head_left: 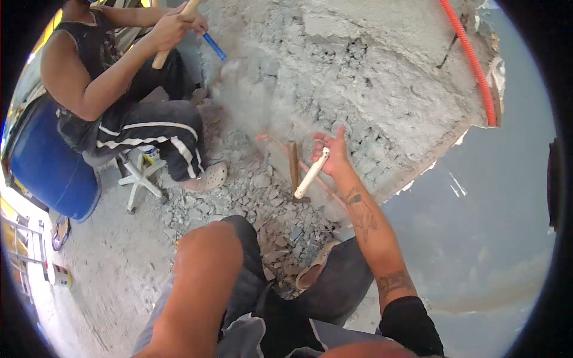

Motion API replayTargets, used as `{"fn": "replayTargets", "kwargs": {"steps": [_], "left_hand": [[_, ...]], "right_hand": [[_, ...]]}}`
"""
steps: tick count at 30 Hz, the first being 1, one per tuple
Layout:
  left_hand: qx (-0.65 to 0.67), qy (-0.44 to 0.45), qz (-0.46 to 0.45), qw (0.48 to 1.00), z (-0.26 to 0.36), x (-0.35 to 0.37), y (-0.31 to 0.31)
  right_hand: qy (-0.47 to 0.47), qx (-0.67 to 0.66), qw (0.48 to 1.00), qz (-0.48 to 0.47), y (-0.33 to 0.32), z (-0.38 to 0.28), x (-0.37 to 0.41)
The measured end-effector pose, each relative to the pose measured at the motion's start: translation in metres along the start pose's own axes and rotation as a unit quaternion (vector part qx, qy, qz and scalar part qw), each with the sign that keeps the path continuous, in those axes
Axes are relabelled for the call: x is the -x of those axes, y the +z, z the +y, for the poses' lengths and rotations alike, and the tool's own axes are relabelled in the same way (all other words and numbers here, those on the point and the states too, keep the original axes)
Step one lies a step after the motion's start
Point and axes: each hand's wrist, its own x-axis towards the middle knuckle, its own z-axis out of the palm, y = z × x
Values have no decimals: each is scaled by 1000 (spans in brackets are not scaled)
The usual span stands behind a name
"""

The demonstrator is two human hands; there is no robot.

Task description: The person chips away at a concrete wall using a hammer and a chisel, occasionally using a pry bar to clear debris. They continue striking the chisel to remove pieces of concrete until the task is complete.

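In my right hand [335, 156] is a slim white bar [311, 174] with small dark dots at its ends, which looks like a folded rule. It lies across the palm side and points down to the left. My thumb stretches out while the other fingers curl partly. Just left of the bar a hammer with a wooden handle [293, 161] stands head down by the wall's foot. My left hand [210, 241] is bent down in front of my knee; its fingers are hidden.
A co-worker [113, 77] sits at the left, holding a wooden-handled tool [173, 33] and a blue chisel [214, 46]. Broken rubble [262, 191] lies below the rough wall [358, 65]. A red corrugated conduit [471, 56] hangs at the right. A blue barrel [51, 158] stands behind the co-worker.
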Motion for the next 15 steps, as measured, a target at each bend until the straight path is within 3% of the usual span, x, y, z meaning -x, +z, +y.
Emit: {"fn": "replayTargets", "kwargs": {"steps": [11,15], "left_hand": [[44,6,-12,999,-7,-4,-6],[33,4,-2,999,4,-2,-1]], "right_hand": [[-19,4,1000,10,10,-4,6],[0,128,991,-51,6,-14,1]]}}
